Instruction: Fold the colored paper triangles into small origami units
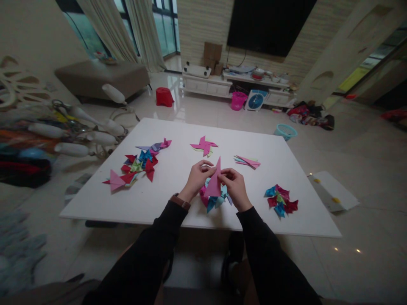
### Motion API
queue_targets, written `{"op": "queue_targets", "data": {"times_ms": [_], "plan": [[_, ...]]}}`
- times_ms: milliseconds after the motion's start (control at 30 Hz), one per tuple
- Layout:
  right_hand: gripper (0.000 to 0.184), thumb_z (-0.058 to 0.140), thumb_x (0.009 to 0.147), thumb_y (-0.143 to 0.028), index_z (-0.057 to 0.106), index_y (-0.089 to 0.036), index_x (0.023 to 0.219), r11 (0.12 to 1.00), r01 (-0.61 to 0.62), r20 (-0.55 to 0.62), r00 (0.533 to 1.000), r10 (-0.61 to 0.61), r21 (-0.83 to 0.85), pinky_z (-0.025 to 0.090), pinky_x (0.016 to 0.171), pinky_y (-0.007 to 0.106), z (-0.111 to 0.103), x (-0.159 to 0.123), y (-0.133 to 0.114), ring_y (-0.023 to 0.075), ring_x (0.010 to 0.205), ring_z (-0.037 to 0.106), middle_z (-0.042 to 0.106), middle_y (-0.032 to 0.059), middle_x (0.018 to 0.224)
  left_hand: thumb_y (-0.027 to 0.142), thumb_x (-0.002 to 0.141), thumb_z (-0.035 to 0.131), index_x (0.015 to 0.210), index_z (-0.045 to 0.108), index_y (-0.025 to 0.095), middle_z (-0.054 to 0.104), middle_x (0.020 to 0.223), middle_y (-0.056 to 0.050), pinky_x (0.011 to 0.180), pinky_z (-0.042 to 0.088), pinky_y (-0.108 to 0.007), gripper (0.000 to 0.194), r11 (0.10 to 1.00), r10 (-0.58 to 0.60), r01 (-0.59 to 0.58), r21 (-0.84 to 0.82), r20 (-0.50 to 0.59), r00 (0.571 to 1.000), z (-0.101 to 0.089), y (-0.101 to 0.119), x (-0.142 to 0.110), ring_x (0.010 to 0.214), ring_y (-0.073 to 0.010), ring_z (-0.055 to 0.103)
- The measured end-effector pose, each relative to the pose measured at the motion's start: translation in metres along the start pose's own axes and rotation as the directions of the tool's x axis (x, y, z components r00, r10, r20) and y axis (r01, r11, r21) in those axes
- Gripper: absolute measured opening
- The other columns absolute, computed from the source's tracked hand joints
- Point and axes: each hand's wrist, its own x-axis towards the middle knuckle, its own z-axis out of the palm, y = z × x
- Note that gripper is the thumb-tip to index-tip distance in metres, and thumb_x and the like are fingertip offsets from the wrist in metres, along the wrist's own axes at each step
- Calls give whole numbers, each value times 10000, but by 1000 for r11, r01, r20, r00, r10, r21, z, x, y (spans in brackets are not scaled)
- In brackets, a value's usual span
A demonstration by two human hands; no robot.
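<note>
A pink folded paper triangle point(214, 184), tall and pointed at the top, is held up between both hands over the white table. My left hand point(197, 178) pinches its left edge between thumb and fingers. On the opposite edge, my right hand point(237, 186) grips it with thumb and forefinger. Partly hidden behind and below the triangle lies a cluster of blue and magenta folded paper pieces point(212, 203). Beyond the hands rests a pink and green paper pinwheel point(205, 146). Several narrow folded paper strips point(247, 162) lie stacked to its right.
At the table's left point(95, 203) sits a pile of colourful origami point(140, 163). Another origami cluster point(281, 200) lies at the right. On the floor stand a red stool point(164, 97), a pink bin point(238, 101) and a blue basket point(285, 131). A lamp with white shades point(101, 138) borders the left.
</note>
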Motion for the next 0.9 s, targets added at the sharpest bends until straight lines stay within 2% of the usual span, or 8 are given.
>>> {"op": "queue_targets", "data": {"times_ms": [100,200,300,367,467,633,767,900], "plan": [[159,744,728,-323,692,-184,786,984,67,-69,994,-79,-167,469,639,301,-1,-2,-3,167,656,617,699,18,718,368,707,817,902,604,162,644,720,1,636,482,-258,355,997,61,-59,52,-33,998,0,1,1,634,-118,583],[87,661,819,-269,712,-199,807,880,192,-114,957,-265,-435,462,676,319,-4,-6,-8,186,712,623,706,26,761,277,761,745,1042,628,181,688,1009,-75,715,528,-309,319,933,264,-220,283,-127,956,2,8,-5,811,-173,644],[98,616,871,-191,705,-211,835,658,341,18,895,-446,-671,438,771,346,-9,-11,-11,209,821,600,703,34,818,169,791,694,1227,640,241,614,1338,-110,957,496,-416,445,611,519,-426,667,68,852,3,17,-17,1185,-266,584],[119,604,894,-151,701,-215,867,504,399,130,864,-487,-766,399,808,361,-13,-13,-12,224,885,577,703,37,852,144,834,661,1196,684,254,624,1356,-100,1059,411,-460,379,341,515,-528,778,316,797,3,20,-24,1286,-290,516],[130,603,917,-131,697,-219,898,360,421,219,846,-486,-832,350,800,367,-20,-17,-15,232,922,558,705,35,876,172,914,598,1074,730,239,731,1106,-94,984,397,-458,218,152,442,-555,818,446,778,5,16,-29,1121,-280,577],[116,608,920,-139,691,-219,931,312,418,212,825,-524,-853,320,865,386,-28,-29,-26,235,1019,555,710,50,969,232,932,600,975,763,229,760,910,-79,886,415,-427,168,166,467,-525,835,402,788,11,5,-25,956,-273,570],[128,627,903,-174,692,-238,993,398,398,85,787,-611,-826,289,956,419,-29,-42,-38,254,1169,528,688,64,1145,193,883,625,903,786,213,761,898,-89,888,466,-409,164,253,509,-440,862,268,818,25,3,-2,948,-280,581],[142,601,890,-159,699,-235,959,492,348,-44,781,-623,-798,312,959,434,-38,-44,-45,276,1165,519,671,79,1117,138,846,604,849,800,185,745,921,-120,980,462,-429,202,235,437,-374,897,246,865,63,-5,43,988,-287,618]]}}
